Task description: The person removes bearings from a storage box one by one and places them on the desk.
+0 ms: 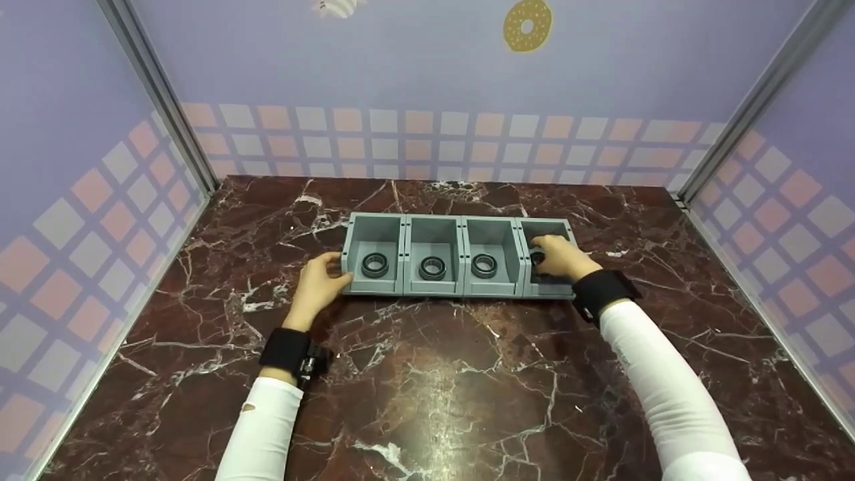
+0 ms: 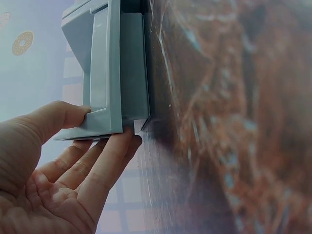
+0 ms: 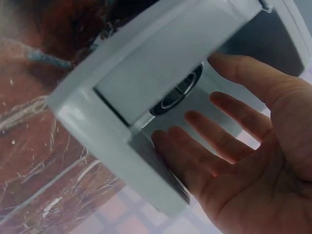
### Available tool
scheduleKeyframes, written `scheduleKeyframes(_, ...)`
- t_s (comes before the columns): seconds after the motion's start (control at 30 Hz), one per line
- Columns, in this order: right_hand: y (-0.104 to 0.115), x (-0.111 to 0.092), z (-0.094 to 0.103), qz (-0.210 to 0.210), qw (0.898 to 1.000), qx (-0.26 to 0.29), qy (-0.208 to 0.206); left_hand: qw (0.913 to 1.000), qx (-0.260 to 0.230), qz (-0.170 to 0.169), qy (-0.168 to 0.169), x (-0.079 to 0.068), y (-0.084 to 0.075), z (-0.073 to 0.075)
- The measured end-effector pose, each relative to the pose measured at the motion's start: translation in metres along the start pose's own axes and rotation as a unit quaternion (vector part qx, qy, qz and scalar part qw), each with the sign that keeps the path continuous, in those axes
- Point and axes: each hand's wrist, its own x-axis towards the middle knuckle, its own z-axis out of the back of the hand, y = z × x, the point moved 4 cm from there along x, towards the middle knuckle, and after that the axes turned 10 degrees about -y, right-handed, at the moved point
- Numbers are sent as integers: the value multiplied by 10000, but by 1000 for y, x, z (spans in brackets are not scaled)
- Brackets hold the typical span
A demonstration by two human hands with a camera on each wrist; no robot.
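Observation:
A row of joined grey-green plastic bins sits on the table. One black-rimmed ball bearing lies in each: the leftmost bearing, two in the middle bins, and the rightmost bearing, partly hidden by my right hand. That hand reaches into the right-end bin, its fingers spread and loosely bent. In the right wrist view the thumb tip is right beside the bearing. My left hand pinches the left-end bin's side wall, thumb inside and fingers outside and beneath.
The bins stand toward the back of a dark red marbled table. Purple panels with a tile pattern enclose it at the back and both sides. Black wrist straps with cameras are on both forearms, over white sleeves.

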Motion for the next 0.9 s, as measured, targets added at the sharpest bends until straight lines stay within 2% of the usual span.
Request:
scheduleKeyframes(0.17,-4,1,-4,-91,9997,-236,-72,10000,48,-57,20,0,1,-2)
scheduleKeyframes(0.4,-5,3,-10,-51,9995,-213,-239,9999,-40,91,99,-1,0,-2)
scheduleKeyframes(0.63,-10,4,-16,-236,9992,-201,-247,9999,12,63,95,0,1,-2)
scheduleKeyframes(0.9,-8,7,-16,-158,9994,-233,-222,10000,36,68,60,2,2,-1)
